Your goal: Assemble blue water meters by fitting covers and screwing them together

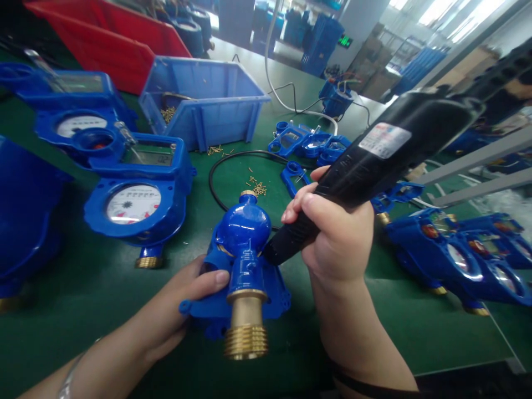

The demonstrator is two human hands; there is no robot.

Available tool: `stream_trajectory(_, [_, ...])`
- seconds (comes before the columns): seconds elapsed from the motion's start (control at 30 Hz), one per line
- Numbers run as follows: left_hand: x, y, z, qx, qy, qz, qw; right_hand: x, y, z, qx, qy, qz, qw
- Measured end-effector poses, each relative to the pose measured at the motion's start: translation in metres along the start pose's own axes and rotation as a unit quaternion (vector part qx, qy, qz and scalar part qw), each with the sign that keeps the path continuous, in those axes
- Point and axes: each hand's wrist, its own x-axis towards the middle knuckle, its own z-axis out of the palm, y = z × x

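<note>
A blue water meter lies with its rounded underside up on the green table, its brass threaded end toward me. My left hand grips the meter's left side, thumb over the blue housing. In my right hand is a black electric screwdriver, held at a slant with its nose down. The nose meets the right side of the meter body; its tip is hidden there. Small brass screws lie loose just beyond the meter.
Assembled water meters stand at the left, and several more at the right. A blue bin with brass screws and a red bin sit at the back. Blue covers and a black cable lie beyond the meter.
</note>
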Motion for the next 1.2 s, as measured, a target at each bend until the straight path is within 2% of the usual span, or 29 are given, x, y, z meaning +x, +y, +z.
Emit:
stream_trajectory(0.13, [-0.001, 0.001, -0.003, 0.008, -0.014, -0.004, 1.000, 0.001, 0.003, 0.000, 0.000, 0.000, -0.003, 1.000])
stream_trajectory(0.23, [-0.001, 0.000, -0.006, 0.020, -0.023, -0.007, 1.000, 0.007, -0.006, -0.001, 0.015, -0.040, 0.014, 0.999])
stream_trajectory(0.33, [-0.002, 0.000, -0.008, 0.031, -0.022, -0.002, 0.999, 0.012, -0.035, -0.006, 0.019, -0.059, -0.029, 0.998])
stream_trajectory(0.43, [-0.002, 0.000, -0.009, 0.036, -0.030, 0.002, 0.999, 0.006, -0.072, -0.014, -0.005, -0.001, -0.128, 0.992])
stream_trajectory(0.5, [-0.002, 0.001, -0.009, 0.038, -0.032, -0.001, 0.999, -0.003, -0.087, -0.018, -0.022, 0.018, -0.135, 0.991])
stream_trajectory(0.53, [-0.002, 0.002, -0.010, 0.038, -0.032, -0.004, 0.999, -0.008, -0.091, -0.020, -0.026, 0.017, -0.115, 0.993])
stream_trajectory(0.63, [-0.004, 0.002, -0.010, 0.039, -0.039, -0.012, 0.998, -0.022, -0.085, -0.024, -0.016, 0.008, -0.037, 0.999])
stream_trajectory(0.73, [-0.004, 0.000, -0.009, 0.039, -0.045, -0.011, 0.998, -0.031, -0.067, -0.025, -0.008, 0.010, -0.003, 1.000])
stream_trajectory(0.8, [-0.004, -0.003, -0.008, 0.040, -0.023, 0.003, 0.999, -0.037, -0.055, -0.025, -0.007, 0.006, 0.012, 1.000])
stream_trajectory(0.93, [-0.003, -0.010, -0.002, 0.031, 0.018, 0.042, 0.998, -0.046, -0.042, -0.025, 0.005, 0.010, 0.018, 1.000])
stream_trajectory(1.2, [-0.003, -0.011, 0.005, 0.026, 0.024, 0.053, 0.998, -0.054, -0.038, -0.026, 0.013, 0.039, 0.011, 0.999])
